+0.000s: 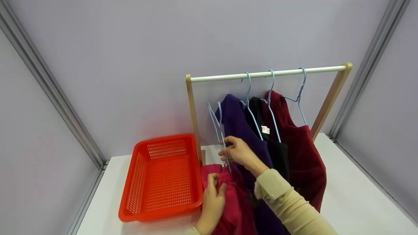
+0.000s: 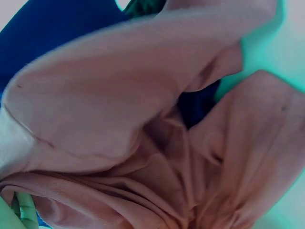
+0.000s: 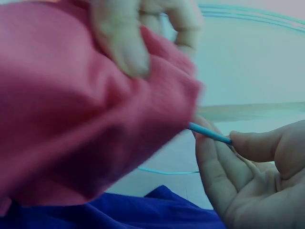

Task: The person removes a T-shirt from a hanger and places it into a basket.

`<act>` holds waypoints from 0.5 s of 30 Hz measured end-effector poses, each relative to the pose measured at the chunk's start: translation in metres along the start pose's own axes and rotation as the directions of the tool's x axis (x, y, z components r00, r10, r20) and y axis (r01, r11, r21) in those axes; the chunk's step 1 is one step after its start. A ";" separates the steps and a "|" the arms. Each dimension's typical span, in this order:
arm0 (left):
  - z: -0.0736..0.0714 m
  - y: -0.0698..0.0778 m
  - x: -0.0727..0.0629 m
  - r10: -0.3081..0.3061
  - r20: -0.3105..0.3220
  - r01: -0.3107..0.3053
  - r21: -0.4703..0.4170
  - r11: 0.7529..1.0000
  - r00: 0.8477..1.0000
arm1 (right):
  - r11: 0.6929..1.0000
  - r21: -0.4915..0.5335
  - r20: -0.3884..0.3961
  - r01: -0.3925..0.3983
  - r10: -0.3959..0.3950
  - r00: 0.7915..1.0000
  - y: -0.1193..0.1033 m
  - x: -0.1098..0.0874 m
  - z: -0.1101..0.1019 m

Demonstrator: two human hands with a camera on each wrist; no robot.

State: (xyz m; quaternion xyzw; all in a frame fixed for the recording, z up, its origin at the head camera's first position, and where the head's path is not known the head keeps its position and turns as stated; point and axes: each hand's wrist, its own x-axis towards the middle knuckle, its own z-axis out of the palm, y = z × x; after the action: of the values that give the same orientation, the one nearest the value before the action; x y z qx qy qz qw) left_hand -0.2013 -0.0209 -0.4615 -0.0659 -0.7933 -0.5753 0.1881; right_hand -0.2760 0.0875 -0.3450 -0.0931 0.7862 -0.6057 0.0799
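Observation:
In the head view a bright pink garment [image 1: 232, 199] hangs in front of the rack's left end. My left hand [image 1: 214, 200] pinches a fold near its top edge. A thin light-blue wire hanger [image 1: 220, 114] stands above the garment, and my right hand [image 1: 240, 151] pinches its wire. The right wrist view shows thumb and fingers on the hanger wire [image 3: 209, 133], whose end runs into the pink cloth [image 3: 162, 100]. Draped folds of the garment [image 2: 105, 90] fill most of the left wrist view, with only a bit of hand at the lower left corner.
A rack with a white rail [image 1: 217, 77] carries a purple vest [image 1: 233, 114], a black vest [image 1: 280, 160] and a dark red vest [image 1: 303, 153], each on a blue hanger. Left of the rack sits a red plastic basket [image 1: 166, 209] on the white table [image 1: 107, 195].

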 end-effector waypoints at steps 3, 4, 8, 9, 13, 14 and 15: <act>-0.001 -0.007 -0.004 -0.053 0.021 0.053 0.022 0.998 0.998 | 1.000 0.015 -0.013 0.009 -0.009 1.000 -0.001 0.003 -0.004; -0.001 -0.009 -0.006 -0.060 0.030 0.059 0.028 0.998 0.998 | 1.000 0.022 -0.013 0.016 -0.016 1.000 -0.001 0.004 -0.005; -0.001 -0.018 -0.012 -0.069 0.047 0.063 0.121 0.991 0.996 | 0.998 0.024 -0.032 0.052 -0.052 0.998 -0.004 0.007 -0.008; -0.001 -0.020 -0.013 -0.068 0.045 0.060 0.149 0.987 0.997 | 0.998 0.021 -0.043 0.060 -0.059 0.997 -0.004 0.007 -0.009; -0.001 -0.030 -0.017 -0.079 0.025 0.070 0.248 0.966 0.997 | 0.995 0.024 -0.106 0.093 -0.090 0.990 -0.008 0.011 -0.007; -0.001 -0.032 -0.017 -0.086 0.024 0.077 0.266 0.961 0.996 | 0.994 0.032 -0.126 0.100 -0.095 0.987 -0.008 0.012 -0.006; -0.001 -0.034 -0.018 -0.095 0.028 0.083 0.282 0.956 0.995 | 0.994 0.039 -0.149 0.103 -0.097 0.984 -0.009 0.013 -0.005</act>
State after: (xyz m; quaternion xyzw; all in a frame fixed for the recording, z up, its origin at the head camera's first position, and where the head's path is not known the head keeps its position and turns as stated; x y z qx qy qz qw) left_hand -0.1959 -0.0307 -0.4980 -0.0146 -0.8726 -0.4636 0.1530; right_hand -0.2890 0.0869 -0.3350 -0.0858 0.7701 -0.6321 -0.0064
